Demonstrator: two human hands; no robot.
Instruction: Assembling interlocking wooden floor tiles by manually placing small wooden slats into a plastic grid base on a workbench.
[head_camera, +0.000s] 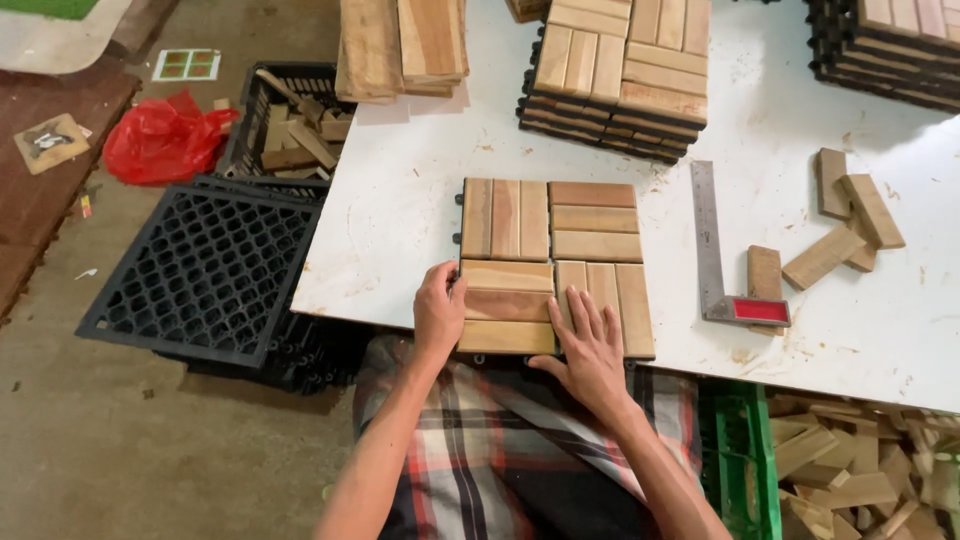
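Left hand (438, 312) grips left edge of square slatted wooden deck tile (556, 266), fingers curled over rim. Right hand (592, 345) lies flat, fingers spread, on tile's near right slats, grasping nothing. Tile sits at near edge of white worktable (400, 220). Metal try square with red handle (722, 262) just right.
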